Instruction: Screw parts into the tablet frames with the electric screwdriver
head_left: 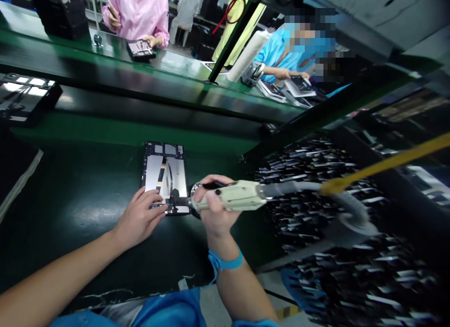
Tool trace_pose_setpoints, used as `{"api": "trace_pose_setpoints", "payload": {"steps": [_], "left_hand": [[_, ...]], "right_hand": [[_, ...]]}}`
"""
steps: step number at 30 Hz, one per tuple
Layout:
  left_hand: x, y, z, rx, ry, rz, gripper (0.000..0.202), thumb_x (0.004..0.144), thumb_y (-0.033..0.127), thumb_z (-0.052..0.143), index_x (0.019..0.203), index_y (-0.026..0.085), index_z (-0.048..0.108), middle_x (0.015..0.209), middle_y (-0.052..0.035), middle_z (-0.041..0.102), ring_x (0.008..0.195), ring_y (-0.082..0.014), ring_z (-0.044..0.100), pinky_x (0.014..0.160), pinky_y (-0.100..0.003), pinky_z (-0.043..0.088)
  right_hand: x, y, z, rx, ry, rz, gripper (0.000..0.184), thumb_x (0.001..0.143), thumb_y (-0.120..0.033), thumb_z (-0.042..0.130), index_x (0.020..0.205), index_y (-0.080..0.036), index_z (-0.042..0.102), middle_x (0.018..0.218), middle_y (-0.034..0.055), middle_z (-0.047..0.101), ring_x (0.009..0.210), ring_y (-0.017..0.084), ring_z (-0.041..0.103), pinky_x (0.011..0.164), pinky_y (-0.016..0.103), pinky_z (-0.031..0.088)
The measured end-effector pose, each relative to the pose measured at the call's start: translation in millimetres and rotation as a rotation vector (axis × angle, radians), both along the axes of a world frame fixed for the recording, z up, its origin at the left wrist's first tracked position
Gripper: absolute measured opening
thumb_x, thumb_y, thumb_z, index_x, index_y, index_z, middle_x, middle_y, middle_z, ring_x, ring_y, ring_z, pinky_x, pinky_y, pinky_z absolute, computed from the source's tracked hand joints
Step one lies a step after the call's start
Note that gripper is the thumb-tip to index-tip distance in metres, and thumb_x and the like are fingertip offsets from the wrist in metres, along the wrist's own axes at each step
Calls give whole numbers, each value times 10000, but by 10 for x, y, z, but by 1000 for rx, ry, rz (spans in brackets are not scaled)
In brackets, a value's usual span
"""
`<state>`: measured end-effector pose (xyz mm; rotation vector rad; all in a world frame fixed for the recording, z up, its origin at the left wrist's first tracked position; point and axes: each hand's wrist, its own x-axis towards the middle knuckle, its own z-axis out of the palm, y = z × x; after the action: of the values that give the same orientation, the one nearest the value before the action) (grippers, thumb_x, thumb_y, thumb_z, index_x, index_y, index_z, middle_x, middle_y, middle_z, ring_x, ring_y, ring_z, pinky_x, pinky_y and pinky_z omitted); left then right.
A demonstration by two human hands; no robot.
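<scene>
An opened tablet (179,170) lies on the dark green bench, its black frame and silvery inner plates facing up. My left hand (140,214) is closed over its lower left corner, fingers across the inside and thumb by the bottom edge. A cream electric screwdriver (242,196) is held almost level in my right hand (218,214). Its tip points left at the tablet's lower end; whether it touches a screw cannot be made out. A small round dish of shiny bits (195,189), partly hidden by my right hand, stands beside the tablet.
The screwdriver's grey cable (305,186) runs right, near a yellow strap (393,163). Blurred, glinting dark parts (309,163) fill the right side. More tablets (26,97) lie stacked at left. Across a raised green ledge (183,69), a pink-sleeved person and a blue-clad person handle devices.
</scene>
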<state>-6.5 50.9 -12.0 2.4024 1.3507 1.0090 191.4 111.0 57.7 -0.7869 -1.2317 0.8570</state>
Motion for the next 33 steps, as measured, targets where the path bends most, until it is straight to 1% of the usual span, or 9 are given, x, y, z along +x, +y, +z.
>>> {"api": "trace_pose_setpoints", "payload": {"steps": [2, 3, 5, 8, 11, 14, 19, 29, 33], "left_hand": [[-1, -3, 3, -7, 6, 1, 219, 1013, 195, 583, 1155, 229, 746, 1191, -96, 694, 1259, -277, 602, 1140, -592, 422], [-1, -4, 8, -6, 6, 5, 216, 1014, 197, 581, 1147, 230, 748, 1186, -96, 695, 1255, -277, 606, 1141, -593, 424], [1, -5, 21, -3, 2, 13, 212, 1016, 201, 577, 1131, 230, 753, 1175, -95, 699, 1246, -277, 614, 1139, -595, 428], [1, -6, 43, -4, -3, 11, 217, 1018, 199, 571, 1129, 229, 756, 1168, -94, 703, 1234, -279, 624, 1133, -599, 437], [-4, -8, 54, -13, -8, 7, 223, 1017, 193, 570, 1138, 227, 755, 1177, -96, 706, 1240, -280, 623, 1130, -591, 444], [-11, -12, 52, -17, -14, 3, 224, 1012, 186, 576, 1138, 226, 757, 1181, -97, 707, 1251, -282, 620, 1131, -589, 445], [-21, -15, 39, -17, -4, -3, 228, 1013, 186, 573, 1148, 218, 754, 1198, -96, 706, 1272, -282, 610, 1154, -592, 428], [-20, -13, 38, -17, -23, 6, 240, 1002, 188, 574, 1141, 229, 765, 1176, -98, 714, 1256, -281, 621, 1153, -593, 433], [-16, -7, 20, -22, -29, 5, 222, 996, 200, 589, 1145, 227, 752, 1182, -98, 708, 1257, -287, 619, 1157, -598, 418]], "right_hand": [[140, 118, 8, 3, -21, -195, 177, 853, -245, 690, 1019, -215, 633, 903, 1, 673, 510, 104, 625, 510, 277, 534], [201, 177, -3, -6, -42, -266, 169, 846, -234, 695, 1002, -206, 634, 881, -1, 673, 508, 106, 622, 518, 279, 531], [291, 276, -47, -33, -72, -332, 160, 834, -222, 704, 975, -191, 636, 850, -3, 675, 498, 108, 611, 517, 281, 517], [340, 351, -124, -69, -81, -348, 172, 821, -226, 716, 966, -183, 634, 840, -2, 676, 490, 105, 599, 505, 274, 503], [335, 358, -177, -95, -106, -358, 197, 824, -266, 725, 978, -179, 635, 858, 6, 682, 503, 102, 604, 521, 272, 520], [328, 355, -206, -116, -121, -352, 225, 827, -296, 732, 987, -173, 633, 855, 14, 689, 510, 100, 603, 540, 276, 536], [334, 374, -244, -127, -116, -343, 227, 821, -284, 736, 988, -166, 639, 856, 19, 690, 513, 103, 609, 545, 279, 537], [340, 399, -290, -123, -116, -371, 254, 816, -312, 745, 994, -168, 636, 787, -1, 677, 505, 111, 602, 544, 282, 546], [340, 395, -234, -133, -122, -373, 243, 801, -282, 746, 986, -169, 636, 835, 9, 687, 506, 105, 601, 543, 278, 542]]}}
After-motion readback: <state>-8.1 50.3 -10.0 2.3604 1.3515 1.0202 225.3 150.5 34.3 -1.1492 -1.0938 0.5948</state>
